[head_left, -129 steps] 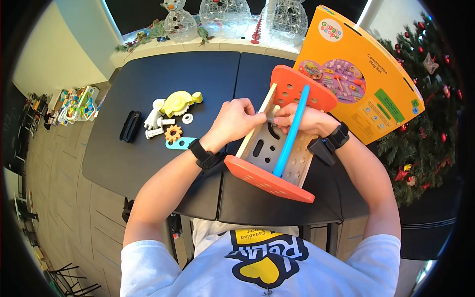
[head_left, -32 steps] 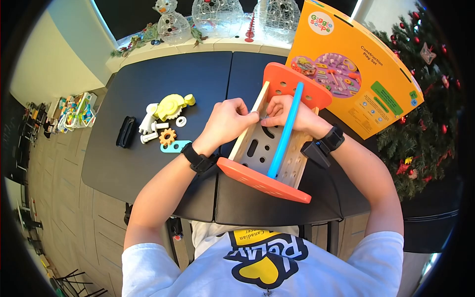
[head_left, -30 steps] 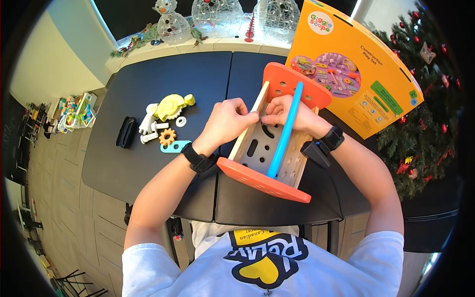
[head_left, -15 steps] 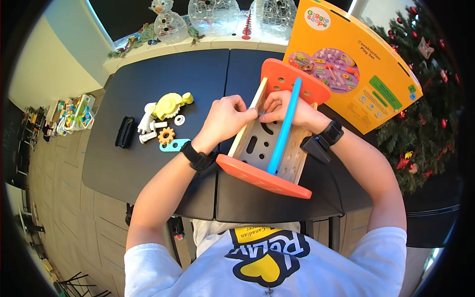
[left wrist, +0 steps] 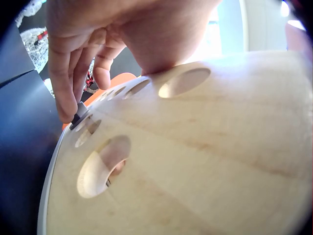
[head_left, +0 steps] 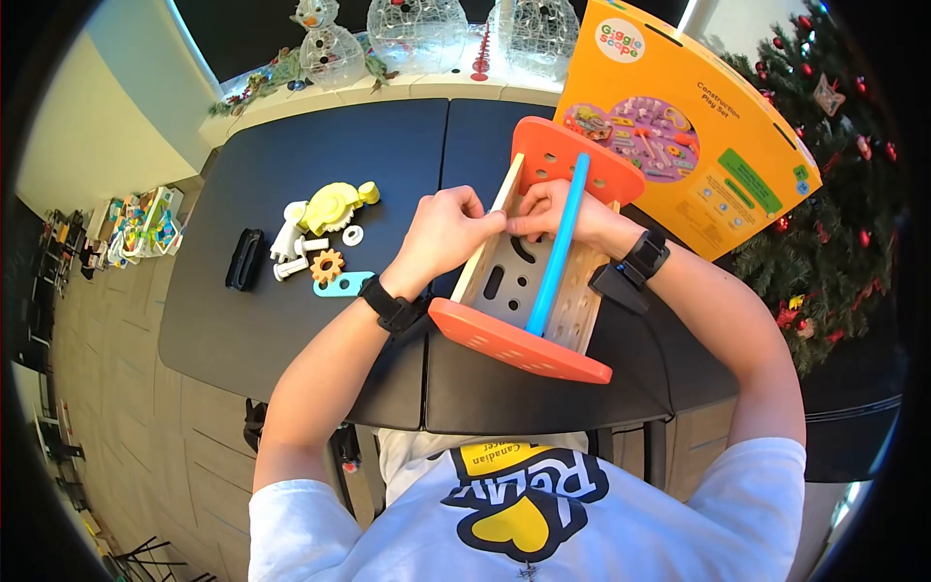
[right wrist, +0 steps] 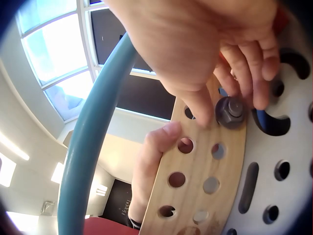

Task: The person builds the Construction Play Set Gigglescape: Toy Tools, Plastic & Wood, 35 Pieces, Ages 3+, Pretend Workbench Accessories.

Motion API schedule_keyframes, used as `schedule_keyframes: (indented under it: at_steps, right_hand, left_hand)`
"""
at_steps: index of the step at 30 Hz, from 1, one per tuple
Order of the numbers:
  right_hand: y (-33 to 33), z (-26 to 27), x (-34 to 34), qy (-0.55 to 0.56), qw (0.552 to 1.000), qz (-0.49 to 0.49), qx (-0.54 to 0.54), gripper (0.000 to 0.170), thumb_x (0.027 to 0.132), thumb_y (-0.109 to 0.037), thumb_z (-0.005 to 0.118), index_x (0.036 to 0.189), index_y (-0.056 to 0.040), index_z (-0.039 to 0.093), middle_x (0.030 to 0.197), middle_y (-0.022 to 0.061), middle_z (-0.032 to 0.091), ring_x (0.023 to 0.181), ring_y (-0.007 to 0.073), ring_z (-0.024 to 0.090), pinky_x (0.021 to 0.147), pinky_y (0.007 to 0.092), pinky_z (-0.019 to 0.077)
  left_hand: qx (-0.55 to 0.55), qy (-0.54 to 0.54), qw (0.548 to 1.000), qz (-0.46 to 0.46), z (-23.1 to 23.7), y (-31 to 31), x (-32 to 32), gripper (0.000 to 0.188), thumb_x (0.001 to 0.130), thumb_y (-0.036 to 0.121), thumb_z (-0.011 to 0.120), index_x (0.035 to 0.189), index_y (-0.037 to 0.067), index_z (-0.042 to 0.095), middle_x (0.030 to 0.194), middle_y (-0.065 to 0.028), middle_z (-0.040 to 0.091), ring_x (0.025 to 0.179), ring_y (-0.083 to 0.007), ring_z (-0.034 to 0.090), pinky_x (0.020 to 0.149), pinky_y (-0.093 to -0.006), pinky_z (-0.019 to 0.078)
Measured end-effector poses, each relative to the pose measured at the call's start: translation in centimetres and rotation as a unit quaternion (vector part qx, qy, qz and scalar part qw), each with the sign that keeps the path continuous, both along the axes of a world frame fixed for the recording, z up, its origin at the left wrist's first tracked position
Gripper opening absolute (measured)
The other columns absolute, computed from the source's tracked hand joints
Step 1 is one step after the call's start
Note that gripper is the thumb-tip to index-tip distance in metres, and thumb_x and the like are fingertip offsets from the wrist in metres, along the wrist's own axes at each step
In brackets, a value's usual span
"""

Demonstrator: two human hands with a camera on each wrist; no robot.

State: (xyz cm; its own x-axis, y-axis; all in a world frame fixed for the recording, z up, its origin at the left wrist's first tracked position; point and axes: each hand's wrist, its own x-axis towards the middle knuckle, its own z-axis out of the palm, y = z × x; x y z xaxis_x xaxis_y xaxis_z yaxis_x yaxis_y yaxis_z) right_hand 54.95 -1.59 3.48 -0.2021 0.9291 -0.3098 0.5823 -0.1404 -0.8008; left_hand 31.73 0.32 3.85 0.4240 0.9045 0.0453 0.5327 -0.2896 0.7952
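A toy toolbox [head_left: 504, 303] with orange ends, pale wooden sides, a grey base and a blue handle bar [head_left: 561, 247] stands tilted on the table. My left hand [head_left: 451, 228] wraps over its left wooden side [left wrist: 195, 137]; the thumb lies at the top edge, and the fingertips hold a dark grey bolt head [left wrist: 79, 115] against the outer face. Inside, my right hand [head_left: 558, 213] reaches past the handle bar. Its thumb and fingers stand around a grey nut [right wrist: 229, 116] on the bolt's threaded end, at a hole low in that side.
Left on the table lie a yellow toy piece [head_left: 335, 207], white bolts [head_left: 291, 267], a white ring [head_left: 352, 236], an orange gear [head_left: 328, 265], a light-blue strip [head_left: 341, 284] and a black case [head_left: 245, 259]. A yellow-orange box [head_left: 698, 116] stands behind the toolbox, beside a decorated tree [head_left: 824, 204].
Both hands stay at the same spot on the toolbox, which has shifted slightly in view. The right thumb and fingers have drawn closer together at the nut over the last half second.
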Motion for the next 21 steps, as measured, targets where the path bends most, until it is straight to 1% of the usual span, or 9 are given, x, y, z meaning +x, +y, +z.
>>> schedule_keyframes:
  at_steps: [1,4,7,10,13,16,18,19,21]
  right_hand:
    - [0.0,-0.1,0.1,-0.005,1.0,0.02,0.016,0.047,0.097,-0.045,0.075,0.101,0.0018,0.075,0.087,0.0079,0.075,0.077,0.0125,0.072,0.064,0.0245,0.0525]
    - [0.2,0.2,0.2,-0.009,0.999,0.042,-0.01,0.045,0.1,-0.041,0.071,0.105,0.0034,0.074,0.091,0.0099,0.076,0.076,0.014,0.072,0.066,0.0261,0.0548]
    - [0.5,-1.2,0.1,0.033,0.998,-0.008,-0.044,0.042,0.104,-0.036,0.066,0.11,0.0049,0.072,0.093,0.0119,0.076,0.076,0.0153,0.073,0.07,0.0282,0.0574]
    - [1.2,-1.9,0.3,0.043,0.995,-0.039,-0.086,0.04,0.107,-0.033,0.062,0.114,0.006,0.07,0.095,0.0127,0.077,0.078,0.0177,0.074,0.073,0.0301,0.0595]
    - [0.9,-1.5,0.1,0.102,0.988,-0.082,-0.077,0.042,0.105,-0.035,0.065,0.113,0.0061,0.07,0.094,0.0116,0.076,0.078,0.0181,0.073,0.07,0.0296,0.0578]
    - [-0.2,0.3,-0.7,0.023,0.999,-0.035,0.0,0.043,0.102,-0.035,0.069,0.113,0.0061,0.07,0.093,0.0093,0.076,0.077,0.0162,0.072,0.067,0.0285,0.0551]
    - [0.0,-1.0,0.0,0.031,0.998,0.016,0.057,0.041,0.101,-0.035,0.071,0.111,0.0054,0.071,0.089,0.0073,0.075,0.075,0.0138,0.07,0.066,0.028,0.0531]
    - [-0.1,-0.8,-0.2,0.034,0.995,0.042,0.086,0.041,0.1,-0.034,0.072,0.111,0.005,0.072,0.088,0.0063,0.075,0.074,0.0127,0.069,0.065,0.0278,0.0521]
    - [-0.3,0.2,-0.3,-0.004,0.998,0.037,0.041,0.04,0.102,-0.035,0.068,0.109,0.0041,0.073,0.086,0.0066,0.075,0.074,0.0123,0.069,0.065,0.0278,0.0527]
  left_hand:
    - [0.001,0.0,1.0,0.0,0.0,0.0,0.0,0.041,0.08,0.038,0.076,0.081,-0.002,0.069,0.075,-0.0166,0.071,0.074,-0.0295,0.072,0.072,-0.0386,0.0565]
    - [-0.001,-0.008,1.0,0.001,-0.4,0.1,0.0,0.04,0.08,0.037,0.076,0.081,-0.002,0.069,0.074,-0.0164,0.071,0.073,-0.0295,0.072,0.072,-0.0386,0.0565]
    - [0.007,-0.001,1.0,0.0,-0.3,0.0,0.0,0.037,0.083,0.035,0.076,0.081,-0.001,0.068,0.07,-0.0108,0.068,0.067,-0.0189,0.065,0.066,-0.0339,0.0524]
    - [0.0,-0.001,1.0,0.001,-0.3,0.0,0.0,0.037,0.084,0.035,0.076,0.081,-0.001,0.068,0.069,-0.011,0.068,0.067,-0.0187,0.065,0.066,-0.0338,0.0525]
    - [0.001,0.0,1.0,0.0,-0.3,-0.1,0.0,0.037,0.084,0.035,0.076,0.081,-0.001,0.069,0.07,-0.0115,0.069,0.067,-0.0191,0.066,0.066,-0.034,0.0527]
    - [0.001,-0.001,1.0,-0.001,-0.2,-0.1,0.0,0.038,0.084,0.036,0.076,0.081,-0.002,0.069,0.071,-0.0119,0.07,0.067,-0.0195,0.066,0.066,-0.034,0.0528]
    - [0.01,-0.001,1.0,-0.001,-0.5,0.0,0.0,0.038,0.084,0.036,0.076,0.081,-0.002,0.069,0.071,-0.0121,0.07,0.067,-0.0195,0.066,0.066,-0.0341,0.0527]
    - [0.014,-0.001,1.0,0.0,-0.5,0.0,0.0,0.039,0.084,0.036,0.076,0.081,-0.002,0.069,0.071,-0.0122,0.07,0.067,-0.0195,0.066,0.066,-0.0341,0.0526]
    - [0.009,-0.001,1.0,0.003,-0.4,-0.1,0.1,0.038,0.084,0.036,0.076,0.081,-0.002,0.069,0.07,-0.0122,0.069,0.067,-0.0192,0.065,0.066,-0.0339,0.0524]
